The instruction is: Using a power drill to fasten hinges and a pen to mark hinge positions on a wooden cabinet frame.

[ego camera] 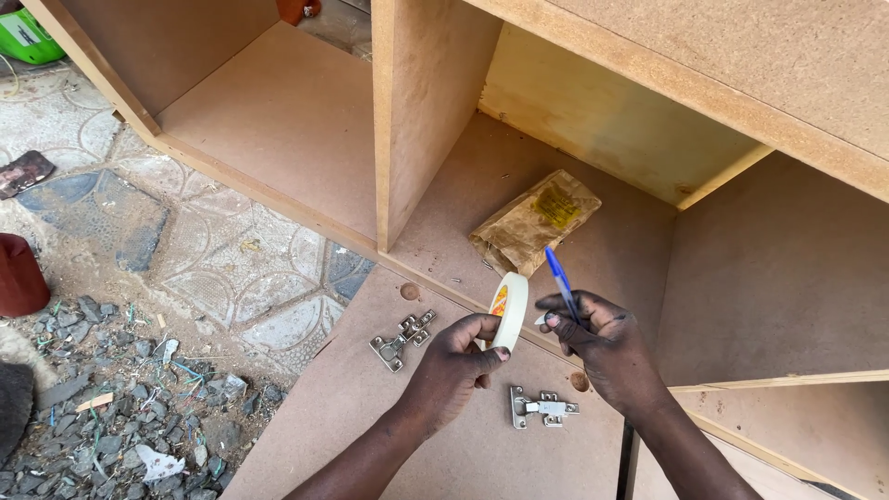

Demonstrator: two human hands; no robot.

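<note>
Tape roll (508, 310) pinched upright in the left hand (454, 363), just above the loose board (370, 417); right hand (602, 344) closed on a blue pen (559, 278), fingertips at the roll's edge. Best to keep the roll steady and pick gently. Hinge (544, 407) lies below the roll.

Both hands hung over the board (370, 407), the left hand (454, 356) gripping a tape roll (508, 310), the right hand (602, 343) pinching a pen (559, 278). Two hinges lay in the way beneath them: one hinge (403, 338) just left of the left hand, the other hinge (544, 407) between the wrists. Bare board lay open nearer the camera. Ahead, the middle compartment was reachable, though a paper packet (535, 220) took up part of its floor and an upright divider (421, 111) walled its left side. The left compartment (278, 120) was open beyond that divider
</note>
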